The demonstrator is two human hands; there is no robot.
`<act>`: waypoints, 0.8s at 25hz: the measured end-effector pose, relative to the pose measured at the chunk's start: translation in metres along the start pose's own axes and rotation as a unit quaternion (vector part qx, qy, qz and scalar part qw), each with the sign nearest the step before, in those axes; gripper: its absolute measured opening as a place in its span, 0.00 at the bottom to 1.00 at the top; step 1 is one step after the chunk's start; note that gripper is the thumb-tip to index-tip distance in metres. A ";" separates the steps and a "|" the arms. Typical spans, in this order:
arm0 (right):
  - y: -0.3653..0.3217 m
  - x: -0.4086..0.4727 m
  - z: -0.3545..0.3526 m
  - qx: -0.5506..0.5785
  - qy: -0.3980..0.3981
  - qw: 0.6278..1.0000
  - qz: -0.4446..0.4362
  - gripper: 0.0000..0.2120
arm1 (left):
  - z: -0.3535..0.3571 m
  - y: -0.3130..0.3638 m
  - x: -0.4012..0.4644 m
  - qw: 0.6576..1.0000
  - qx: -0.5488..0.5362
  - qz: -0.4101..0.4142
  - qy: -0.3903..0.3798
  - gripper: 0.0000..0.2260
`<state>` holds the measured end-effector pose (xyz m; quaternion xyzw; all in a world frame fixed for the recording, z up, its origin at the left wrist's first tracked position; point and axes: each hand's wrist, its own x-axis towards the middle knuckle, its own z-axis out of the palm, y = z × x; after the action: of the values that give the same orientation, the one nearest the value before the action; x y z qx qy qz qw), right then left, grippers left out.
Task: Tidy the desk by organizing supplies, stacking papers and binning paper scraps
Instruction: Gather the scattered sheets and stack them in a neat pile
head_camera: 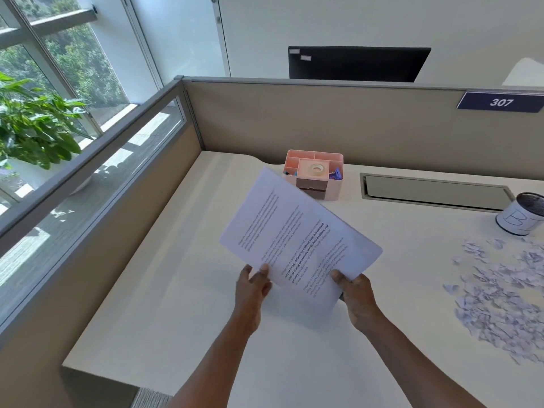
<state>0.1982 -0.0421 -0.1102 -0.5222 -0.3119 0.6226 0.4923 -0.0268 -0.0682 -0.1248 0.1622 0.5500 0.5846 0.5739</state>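
Both hands hold a stack of printed white papers (297, 237) tilted above the middle of the white desk (164, 290). My left hand (253, 285) pinches the stack's near left corner, thumb on top. My right hand (354, 294) grips the near right edge, thumb on the page. A heap of torn paper scraps (500, 295) lies on the desk at the right. Behind the scraps stands a round bin (522, 216) with a paper label. A pink organizer (313, 172) holding a tape roll and clips sits at the back.
Beige cubicle partitions (323, 119) close the desk at the back and left. A grey cable tray (435, 191) is set into the desk near the back right. A potted plant (35, 125) stands beyond the left partition by the window.
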 end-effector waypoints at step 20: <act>-0.065 0.040 0.017 -0.148 -0.140 0.978 -0.042 0.12 | -0.031 0.111 0.030 0.982 0.165 0.068 -0.060 0.11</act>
<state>0.2015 0.0184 -0.0606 -0.4837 -0.4878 0.6153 0.3866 -0.1152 -0.0279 -0.0567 0.3271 0.5908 0.5128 0.5301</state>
